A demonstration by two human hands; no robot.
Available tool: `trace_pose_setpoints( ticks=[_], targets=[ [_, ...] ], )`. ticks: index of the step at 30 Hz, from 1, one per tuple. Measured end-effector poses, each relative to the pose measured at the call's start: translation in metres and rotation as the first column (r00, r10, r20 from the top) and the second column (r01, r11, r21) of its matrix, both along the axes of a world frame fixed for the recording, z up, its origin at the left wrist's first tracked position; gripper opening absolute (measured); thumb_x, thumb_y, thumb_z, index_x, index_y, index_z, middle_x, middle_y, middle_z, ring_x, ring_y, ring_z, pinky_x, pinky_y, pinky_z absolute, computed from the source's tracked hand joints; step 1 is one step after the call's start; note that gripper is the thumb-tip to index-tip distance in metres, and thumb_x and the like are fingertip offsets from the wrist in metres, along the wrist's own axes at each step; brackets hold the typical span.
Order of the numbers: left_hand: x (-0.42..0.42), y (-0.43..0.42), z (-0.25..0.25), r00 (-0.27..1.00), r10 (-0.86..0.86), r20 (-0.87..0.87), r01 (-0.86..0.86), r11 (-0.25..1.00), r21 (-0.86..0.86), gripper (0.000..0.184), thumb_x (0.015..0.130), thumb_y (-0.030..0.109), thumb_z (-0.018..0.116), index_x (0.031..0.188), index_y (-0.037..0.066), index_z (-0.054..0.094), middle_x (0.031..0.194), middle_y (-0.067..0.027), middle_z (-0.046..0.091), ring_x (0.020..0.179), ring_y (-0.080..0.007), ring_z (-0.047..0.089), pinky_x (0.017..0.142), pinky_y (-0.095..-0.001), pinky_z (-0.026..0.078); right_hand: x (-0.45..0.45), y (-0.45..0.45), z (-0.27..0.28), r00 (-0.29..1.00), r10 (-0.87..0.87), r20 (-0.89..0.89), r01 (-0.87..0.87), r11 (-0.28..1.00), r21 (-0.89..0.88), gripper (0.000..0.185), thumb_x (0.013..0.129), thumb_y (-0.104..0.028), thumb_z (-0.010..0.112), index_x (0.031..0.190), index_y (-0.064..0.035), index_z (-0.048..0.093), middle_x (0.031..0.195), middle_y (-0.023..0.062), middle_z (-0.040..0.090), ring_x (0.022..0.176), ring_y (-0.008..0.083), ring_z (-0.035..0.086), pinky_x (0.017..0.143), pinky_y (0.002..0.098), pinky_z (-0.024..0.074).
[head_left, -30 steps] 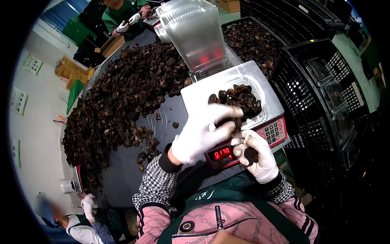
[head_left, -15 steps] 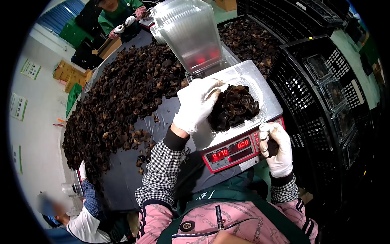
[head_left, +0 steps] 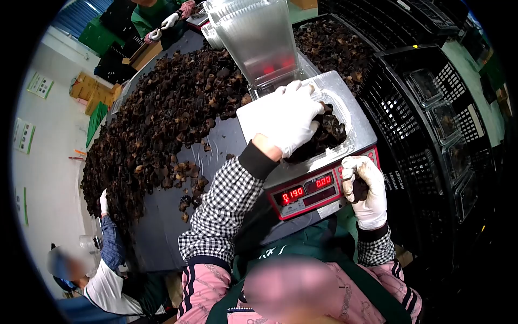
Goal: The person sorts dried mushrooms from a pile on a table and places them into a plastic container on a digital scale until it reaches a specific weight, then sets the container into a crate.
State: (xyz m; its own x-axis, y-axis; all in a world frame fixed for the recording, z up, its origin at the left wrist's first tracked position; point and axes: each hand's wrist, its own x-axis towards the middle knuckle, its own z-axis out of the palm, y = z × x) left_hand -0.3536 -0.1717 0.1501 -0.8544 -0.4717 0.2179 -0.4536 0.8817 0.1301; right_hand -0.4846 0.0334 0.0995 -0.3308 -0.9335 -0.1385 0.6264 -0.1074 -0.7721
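Note:
A weighing scale (head_left: 368, 125) with a metal platform and red front stands before me, its display reading 0.190 and 0.00. On it rests a clear plastic tray (head_left: 352, 141) holding dark wood ear mushrooms (head_left: 332, 129). My left hand (head_left: 291, 120), in a white glove, lies over the left part of these mushrooms with its fingers stretched across them; some fingertips are hard to make out. Beside the scale's right front corner, my gloved right hand (head_left: 372, 200) is closed around a dark wood ear piece (head_left: 359, 190).
Loose wood ears (head_left: 162, 124) cover much of the dark table (head_left: 221, 146). Behind the scale rises a stack of clear containers (head_left: 251, 40). Black crates (head_left: 396, 135) with filled clear boxes (head_left: 445, 121) stand at right. One co-worker (head_left: 116, 281) is lower left, another (head_left: 162, 21) at the far end.
My left hand has moved right, from the tray's left edge onto the mushrooms. The display went from 0.170 to 0.190. My right hand keeps its piece. The lower-left co-worker's hand has risen along the pile.

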Motion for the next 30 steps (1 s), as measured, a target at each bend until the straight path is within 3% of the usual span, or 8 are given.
trace_pose_setpoints(
  ticks=[5,8,10,13,15,20,23,30],
  targets=[
    [-0.005,-0.005,-0.024,0.975,-0.105,-0.198,0.065,0.978,-0.199,0.013,0.081,0.013,0.071,0.094,0.011,0.073,0.111,-0.0104,0.067,0.116,-0.0334,0.059,0.098,-0.0429,0.047,0.000,0.003,0.001,1.000,0.031,0.001,-0.031,0.999,-0.040,0.032,0.104,-0.019,0.051,0.119,0.0070,0.062,0.091,0.0113,0.067,0.065,0.0126,0.061,0.048,0.0211,0.0451],
    [0.005,-0.003,0.003,0.934,-0.067,-0.351,0.083,0.996,0.030,0.012,0.080,0.010,0.073,0.092,0.010,0.072,0.113,-0.0117,0.067,0.115,-0.0329,0.061,0.094,-0.0433,0.049,0.000,0.006,0.001,0.998,0.052,0.042,-0.051,0.998,-0.036,0.041,0.103,-0.023,0.051,0.130,0.0081,0.055,0.096,0.0143,0.070,0.068,0.0142,0.064,0.048,0.0199,0.0472],
    [0.018,0.008,0.023,0.848,-0.079,-0.524,0.090,0.996,-0.005,0.015,0.080,0.011,0.076,0.093,0.006,0.071,0.117,-0.0134,0.067,0.115,-0.0320,0.062,0.097,-0.0423,0.051,-0.003,0.007,-0.004,0.982,0.143,0.123,-0.132,0.987,-0.096,0.057,0.101,-0.029,0.055,0.144,0.0068,0.042,0.115,0.0219,0.068,0.078,0.0188,0.069,0.048,0.0196,0.0491],
    [0.029,0.037,0.054,0.839,-0.139,-0.526,0.262,0.951,0.166,0.018,0.082,0.014,0.075,0.098,0.007,0.072,0.120,-0.0135,0.067,0.117,-0.0313,0.062,0.101,-0.0417,0.050,0.002,0.003,0.004,0.934,0.269,0.236,-0.230,0.956,-0.180,0.073,0.100,-0.033,0.057,0.156,0.0031,0.026,0.137,0.0280,0.058,0.094,0.0255,0.072,0.047,0.0215,0.0489],
    [0.028,0.056,0.050,0.835,-0.224,-0.502,0.356,0.916,0.185,0.018,0.084,0.015,0.074,0.101,0.008,0.072,0.122,-0.0128,0.066,0.119,-0.0317,0.060,0.102,-0.0423,0.049,0.005,0.003,0.005,0.912,0.279,0.299,-0.215,0.949,-0.229,0.074,0.100,-0.034,0.056,0.157,0.0015,0.024,0.141,0.0225,0.055,0.100,0.0270,0.071,0.045,0.0243,0.0456],
    [0.030,0.082,0.056,0.741,-0.284,-0.609,0.481,0.857,0.184,0.036,0.085,0.010,0.076,0.120,0.005,0.069,0.126,-0.0130,0.065,0.120,-0.0332,0.060,0.102,-0.0428,0.049,0.008,0.012,0.010,0.915,0.209,0.346,-0.145,0.969,-0.202,0.042,0.101,-0.029,0.058,0.133,-0.0026,0.055,0.115,0.0114,0.062,0.081,0.0200,0.063,0.042,0.0234,0.0401],
    [0.052,0.065,0.078,0.729,-0.195,-0.656,0.375,0.916,0.144,0.032,0.086,0.003,0.074,0.118,0.004,0.071,0.120,-0.0116,0.072,0.118,-0.0279,0.066,0.103,-0.0388,0.051,0.002,0.012,0.011,0.897,0.174,0.407,-0.071,0.964,-0.255,0.018,0.100,-0.017,0.059,0.109,-0.0016,0.059,0.092,0.0064,0.054,0.066,0.0170,0.051,0.040,0.0203,0.0348],
    [0.111,0.035,0.069,0.658,0.305,-0.689,0.098,0.872,0.480,0.021,0.094,0.002,0.069,0.114,0.001,0.072,0.118,-0.0103,0.073,0.110,-0.0168,0.068,0.097,-0.0299,0.055,-0.045,0.022,-0.003,0.952,-0.005,0.306,0.083,0.967,-0.241,0.027,0.107,-0.024,0.054,0.119,0.0002,0.054,0.068,-0.0025,0.044,0.047,0.0065,0.035,0.033,0.0188,0.0279]
  ],
)
